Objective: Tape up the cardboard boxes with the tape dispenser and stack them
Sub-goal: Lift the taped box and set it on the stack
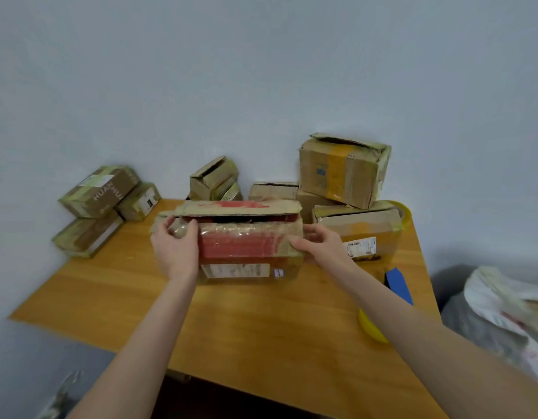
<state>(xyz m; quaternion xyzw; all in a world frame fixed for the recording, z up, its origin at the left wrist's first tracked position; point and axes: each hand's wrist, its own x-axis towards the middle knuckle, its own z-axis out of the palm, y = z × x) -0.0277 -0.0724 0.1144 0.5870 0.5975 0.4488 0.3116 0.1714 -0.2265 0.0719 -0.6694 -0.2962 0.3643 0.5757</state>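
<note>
"HUAZHU" printed on left stacked box (pixel 100 191)

We see a red-fronted box (pixel 249 243) of brown cardboard with white labels (pixel 234 270) on the honey-orange wood-grain table (pixel 231 328), a blue-and-yellow tape dispenser (pixel 399 284) to its right, and tan boxes (pixel 340 170) banded yellowish behind it.
</note>
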